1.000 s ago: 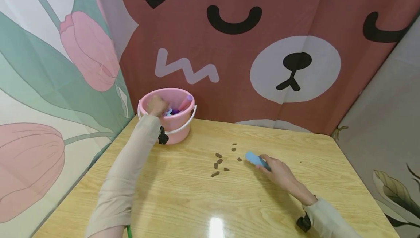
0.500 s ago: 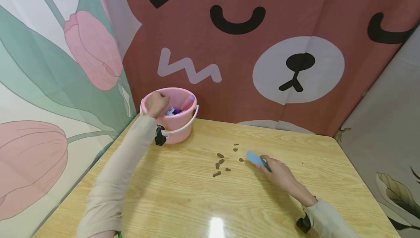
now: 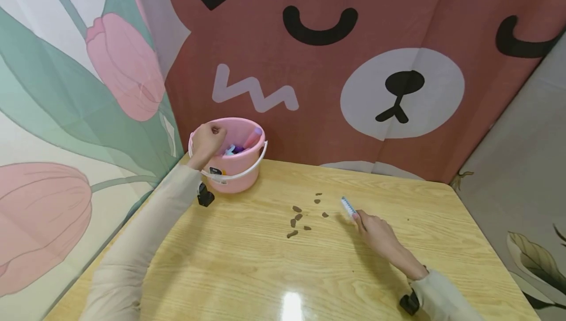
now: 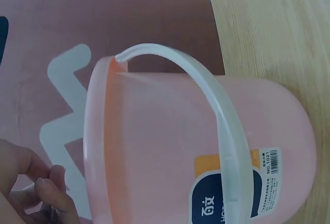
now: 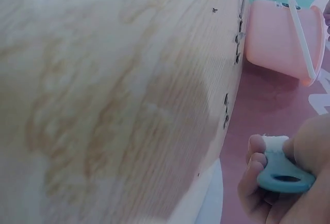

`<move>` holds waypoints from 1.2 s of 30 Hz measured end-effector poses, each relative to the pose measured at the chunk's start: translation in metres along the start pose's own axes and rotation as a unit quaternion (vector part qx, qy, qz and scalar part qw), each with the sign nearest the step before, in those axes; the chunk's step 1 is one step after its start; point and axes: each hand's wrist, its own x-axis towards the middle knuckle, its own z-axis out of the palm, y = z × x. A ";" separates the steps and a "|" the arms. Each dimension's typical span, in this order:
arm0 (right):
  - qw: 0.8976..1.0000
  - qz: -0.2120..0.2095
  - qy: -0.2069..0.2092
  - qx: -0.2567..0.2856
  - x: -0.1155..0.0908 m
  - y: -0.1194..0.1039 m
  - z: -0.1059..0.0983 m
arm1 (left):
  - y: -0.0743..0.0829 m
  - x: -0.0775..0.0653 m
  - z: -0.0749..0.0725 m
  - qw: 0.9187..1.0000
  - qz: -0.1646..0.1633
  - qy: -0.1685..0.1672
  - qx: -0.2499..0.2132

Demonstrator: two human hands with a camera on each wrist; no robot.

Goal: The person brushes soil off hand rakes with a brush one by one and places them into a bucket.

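My left hand (image 3: 208,139), fingers curled, is over the near left rim of a pink bucket (image 3: 236,168). In the left wrist view its bent fingers (image 4: 54,193) show beside the bucket rim, with no object visible between them. My right hand (image 3: 380,235) grips a blue scrub brush (image 3: 348,206) with white bristles above the table. The right wrist view shows the fingers around the brush (image 5: 283,175), whose body has an oval hole. Several small brown pieces (image 3: 297,218) lie scattered on the wood-grain table (image 3: 247,257), left of the brush.
Blue, purple and pink items (image 3: 239,149) are inside the bucket, and its white handle (image 3: 247,171) hangs down in front. A brown bear-print cloth (image 3: 309,129) stands behind the table, with a tulip-print cloth (image 3: 119,75) at the left.
My left hand has risen from inside the bucket to its near left rim. The brush in my right hand has turned over, its white bristles now showing instead of its blue back.
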 end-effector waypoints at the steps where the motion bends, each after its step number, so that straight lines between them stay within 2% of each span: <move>1: 1.000 -0.003 0.005 0.000 -0.001 0.000 0.000 | 0.000 -0.002 -0.001 1.000 0.001 0.001 0.001; 7: 0.999 -0.011 0.027 0.046 -0.005 0.001 0.001 | 0.005 -0.009 -0.007 1.000 0.009 0.004 0.003; 10: 0.998 0.010 0.026 0.059 -0.004 0.002 0.001 | 0.008 -0.013 -0.009 1.000 0.024 0.019 0.001; 13: 0.998 0.030 0.023 0.059 -0.003 0.002 0.000 | 0.011 -0.017 -0.009 0.998 0.046 0.018 -0.026; 19: 0.998 0.029 0.050 0.028 -0.002 0.002 0.001 | 0.015 -0.024 -0.009 0.992 0.077 -0.029 -0.094; 24: 0.997 0.013 0.080 -0.008 -0.004 0.002 0.002 | 0.015 -0.033 -0.009 0.992 0.070 -0.057 -0.087; 29: 0.994 0.000 0.103 -0.034 -0.006 0.002 0.002 | 0.015 -0.047 -0.009 0.988 0.061 -0.111 -0.088; 32: 0.994 0.001 0.101 -0.035 -0.005 0.003 0.003 | 0.015 -0.056 -0.009 0.984 0.065 -0.138 -0.095; 36: 0.997 0.001 0.079 -0.013 -0.005 0.004 0.003 | 0.017 -0.067 -0.009 0.978 0.073 -0.165 -0.103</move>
